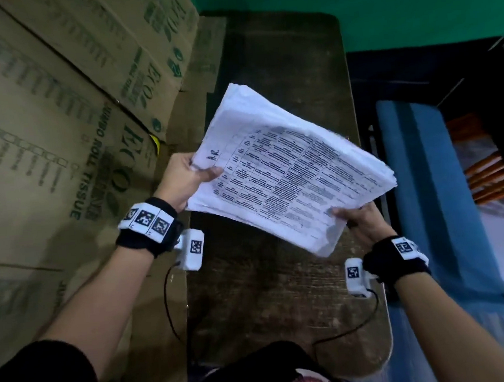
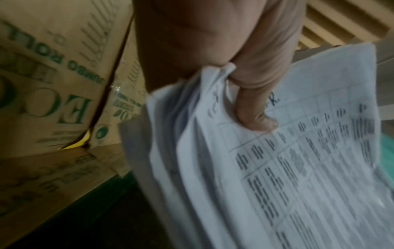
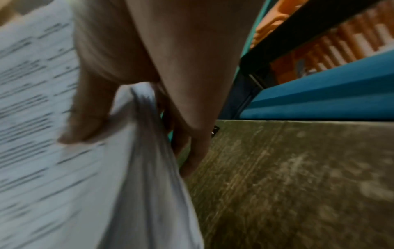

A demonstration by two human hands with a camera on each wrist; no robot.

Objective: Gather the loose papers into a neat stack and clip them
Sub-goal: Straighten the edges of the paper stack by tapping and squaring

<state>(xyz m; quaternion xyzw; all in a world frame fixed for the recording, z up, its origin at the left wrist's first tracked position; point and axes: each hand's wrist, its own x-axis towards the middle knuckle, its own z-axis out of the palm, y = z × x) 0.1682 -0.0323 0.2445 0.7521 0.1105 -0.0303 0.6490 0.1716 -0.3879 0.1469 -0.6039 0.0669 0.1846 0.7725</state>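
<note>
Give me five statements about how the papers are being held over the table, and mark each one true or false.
1. Both hands hold the paper stack above the wooden table. True.
2. The left hand grips the stack with its thumb on the top sheet. True.
3. The top sheet is blank. False: it carries a printed table and a handwritten mark near the corner held by the left hand.
4. The right hand rests flat on the table, clear of the papers. False: it pinches the stack's near right corner, thumb on top, fingers underneath.
5. Cardboard boxes stand to the person's left. True.
</note>
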